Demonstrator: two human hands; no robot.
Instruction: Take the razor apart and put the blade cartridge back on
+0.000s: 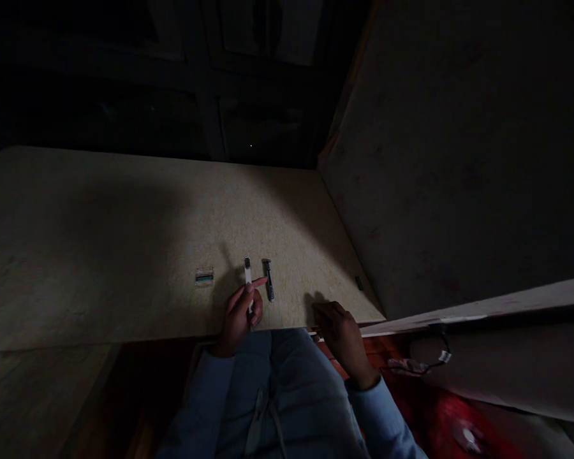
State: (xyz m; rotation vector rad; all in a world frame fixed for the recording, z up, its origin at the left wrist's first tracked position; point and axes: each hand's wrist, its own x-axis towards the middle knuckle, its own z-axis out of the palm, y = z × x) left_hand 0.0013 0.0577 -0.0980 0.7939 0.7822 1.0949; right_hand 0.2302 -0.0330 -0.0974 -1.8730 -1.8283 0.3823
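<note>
My left hand (242, 312) is closed around a slim white razor handle (247, 273), whose head end points away from me over the pale speckled board (124, 242). Just right of it a dark razor handle (268, 279) lies flat on the board. A small razor cartridge in clear packaging (204, 276) lies to the left of both. My right hand (340, 328) rests at the board's near edge with its fingers stretched flat and nothing in them. Both arms wear light blue sleeves.
The scene is dim. A large board (459, 159) stands upright along the right side. Another pale panel (507, 357) lies lower right with a black cable and tag (421, 363) on it. A red patterned floor (435, 414) shows below. A small dark piece (359, 283) sits near the board's right edge.
</note>
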